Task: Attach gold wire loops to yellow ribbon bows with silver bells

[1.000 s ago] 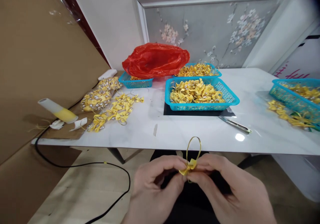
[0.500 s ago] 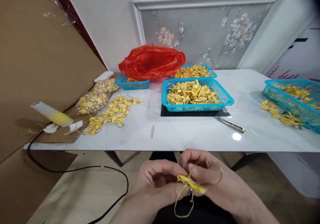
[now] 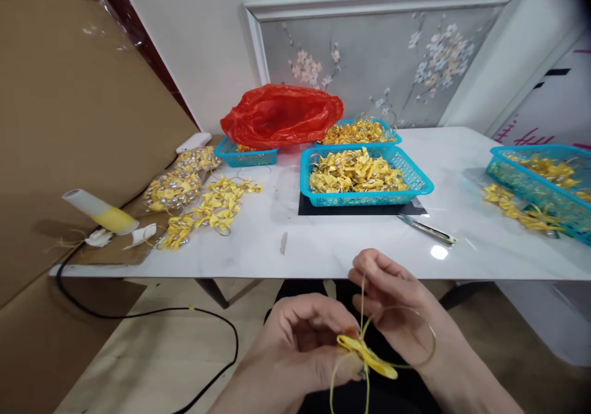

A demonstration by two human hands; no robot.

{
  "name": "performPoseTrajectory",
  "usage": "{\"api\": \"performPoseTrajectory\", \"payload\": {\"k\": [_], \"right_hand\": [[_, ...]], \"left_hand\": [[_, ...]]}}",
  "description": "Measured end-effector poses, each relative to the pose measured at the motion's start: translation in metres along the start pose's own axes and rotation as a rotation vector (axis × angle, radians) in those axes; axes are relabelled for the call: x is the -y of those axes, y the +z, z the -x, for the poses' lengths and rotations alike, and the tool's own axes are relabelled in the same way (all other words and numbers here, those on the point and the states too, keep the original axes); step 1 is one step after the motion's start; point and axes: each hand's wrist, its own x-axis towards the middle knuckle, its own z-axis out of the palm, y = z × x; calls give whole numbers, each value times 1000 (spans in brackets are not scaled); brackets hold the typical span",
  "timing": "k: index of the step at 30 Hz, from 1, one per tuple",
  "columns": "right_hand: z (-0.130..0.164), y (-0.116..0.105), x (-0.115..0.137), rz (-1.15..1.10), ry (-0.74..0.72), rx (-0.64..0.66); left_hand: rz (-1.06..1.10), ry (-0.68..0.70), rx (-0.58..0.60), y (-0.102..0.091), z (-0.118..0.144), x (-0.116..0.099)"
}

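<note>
Below the table (image 3: 323,260) edge, a yellow bow (image 3: 367,355) is pinched in the left hand (image 3: 305,346), while its gold cord (image 3: 363,303) is now pulled up by the right hand (image 3: 392,297). Half a second ago that cord was slack, so the knot looks like it's being tightened.

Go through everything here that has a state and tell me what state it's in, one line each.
Left hand: pinching the yellow ribbon bow.
Right hand: pulling the gold cord upward.
Red plastic bag: crumpled, lying over a basket.
Middle blue basket: full of bows.
Glue gun: lying down, cable attached.
</note>
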Motion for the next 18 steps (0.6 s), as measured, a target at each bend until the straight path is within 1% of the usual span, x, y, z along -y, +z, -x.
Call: {"api": "performPoseTrajectory", "payload": {"k": [3,6,10,12,15,18], "right_hand": [[1,-5,4,-24,-92,-123],[0,-10,9,-10,-185,-202],[-4,-17,12,21,-373,-285],[-6,-20,14,56,-481,-318],[-7,-23,16,152,-617,-343],[-6,-25,14,258,-688,-353]], "left_hand": [[41,-10,58,1,-4,-2],[72,-21,59,1,-6,-2],[95,-42,57,3,-4,-2],[106,-52,57,3,-4,-3],[128,-63,88,3,-4,-3],[128,-73,100,3,-6,-4]]}}
